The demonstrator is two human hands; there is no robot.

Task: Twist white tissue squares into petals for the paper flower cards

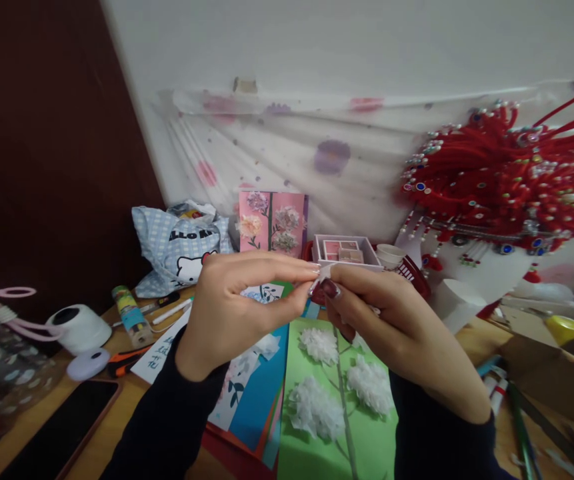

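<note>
Fingers of the left hand (239, 310) and right hand (397, 313) pinch a small white piece (325, 271) near the green card (311, 461). Light, even pressure should avoid crushing it.

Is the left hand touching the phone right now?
Apart. The head view shows bare desk and a dark sleeve between the left hand and the phone.
</note>
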